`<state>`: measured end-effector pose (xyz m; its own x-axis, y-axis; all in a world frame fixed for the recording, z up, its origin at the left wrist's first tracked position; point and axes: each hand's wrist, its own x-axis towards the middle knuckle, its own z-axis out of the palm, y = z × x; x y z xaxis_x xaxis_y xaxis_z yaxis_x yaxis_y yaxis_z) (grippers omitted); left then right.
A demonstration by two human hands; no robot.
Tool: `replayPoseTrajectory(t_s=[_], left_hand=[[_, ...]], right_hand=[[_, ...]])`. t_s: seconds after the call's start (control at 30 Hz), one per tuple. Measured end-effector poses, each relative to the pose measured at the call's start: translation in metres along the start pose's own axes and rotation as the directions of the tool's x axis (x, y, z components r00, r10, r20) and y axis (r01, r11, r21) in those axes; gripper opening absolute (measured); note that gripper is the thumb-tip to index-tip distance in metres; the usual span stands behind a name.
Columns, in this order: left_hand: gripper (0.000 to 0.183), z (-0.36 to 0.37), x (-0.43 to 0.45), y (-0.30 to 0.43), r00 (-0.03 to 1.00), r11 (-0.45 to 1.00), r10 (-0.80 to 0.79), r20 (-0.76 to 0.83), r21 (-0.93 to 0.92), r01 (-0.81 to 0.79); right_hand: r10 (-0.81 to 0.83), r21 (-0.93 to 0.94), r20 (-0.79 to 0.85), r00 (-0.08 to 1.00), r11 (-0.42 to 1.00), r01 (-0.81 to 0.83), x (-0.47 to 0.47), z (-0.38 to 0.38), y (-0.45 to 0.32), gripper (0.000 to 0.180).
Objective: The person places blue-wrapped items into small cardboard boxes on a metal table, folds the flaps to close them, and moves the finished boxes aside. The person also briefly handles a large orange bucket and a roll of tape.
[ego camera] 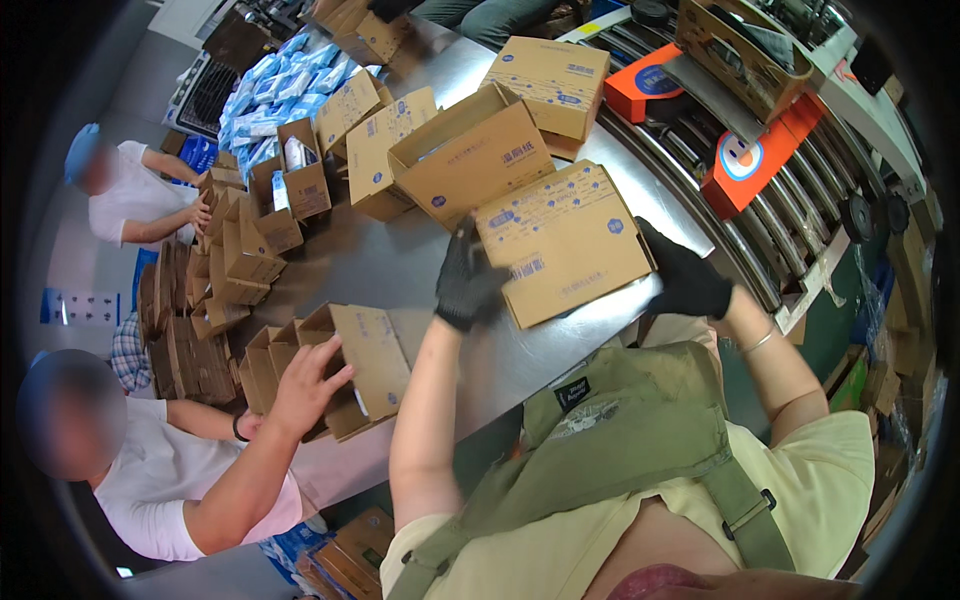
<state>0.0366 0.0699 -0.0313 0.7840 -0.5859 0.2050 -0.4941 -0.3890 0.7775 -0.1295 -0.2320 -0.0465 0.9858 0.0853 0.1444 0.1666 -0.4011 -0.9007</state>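
Between my two hands is a closed cardboard box [566,244] with blue print, held tilted over the front of the steel table [450,390]. My left hand [471,277], in a black knit glove, grips its left side. At the opposite side, my right hand [681,268], gloved alike, holds the edge. Just beyond this box stands an open-topped cardboard box [476,161]; its contents are mostly hidden. Two more printed cartons, a closed-looking one [390,150] to its left and a closed one [551,82] behind right, stand close by.
A roller conveyor [780,232] with orange guards [761,161] runs along the right. Blue-and-white packets [281,86] are heaped at the far left. A co-worker's hand [307,382] touches open cartons [367,345] left of me. Another person handles cartons [240,240] farther off.
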Motion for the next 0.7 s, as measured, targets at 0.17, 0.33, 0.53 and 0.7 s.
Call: replayPoseTrajectory(t_s=[0.17,0.33,0.53,0.7], left_hand=[[0.044,0.049,0.023,0.026,0.799,0.302,-0.565,0.206,-0.849,0.433],[0.036,0.048,0.011,0.018,0.798,0.654,-0.525,0.298,-0.460,0.601],[0.045,0.024,-0.010,0.072,0.938,0.965,-0.142,-0.317,-0.257,0.059],[0.037,0.020,-0.008,0.065,0.936,0.990,0.123,-0.331,0.106,-0.093]], right_hand=[[-0.011,-0.372,-0.509,0.861,0.905,-0.208,-0.006,0.028,-0.027,0.041],[0.326,-0.667,-0.273,0.905,0.614,-0.422,0.095,-0.049,-0.070,0.026],[0.151,-0.591,-0.328,0.933,0.737,-0.327,0.136,-0.030,-0.073,0.029],[-0.206,-0.609,-0.227,0.952,0.793,0.026,0.080,-0.011,-0.091,0.050]])
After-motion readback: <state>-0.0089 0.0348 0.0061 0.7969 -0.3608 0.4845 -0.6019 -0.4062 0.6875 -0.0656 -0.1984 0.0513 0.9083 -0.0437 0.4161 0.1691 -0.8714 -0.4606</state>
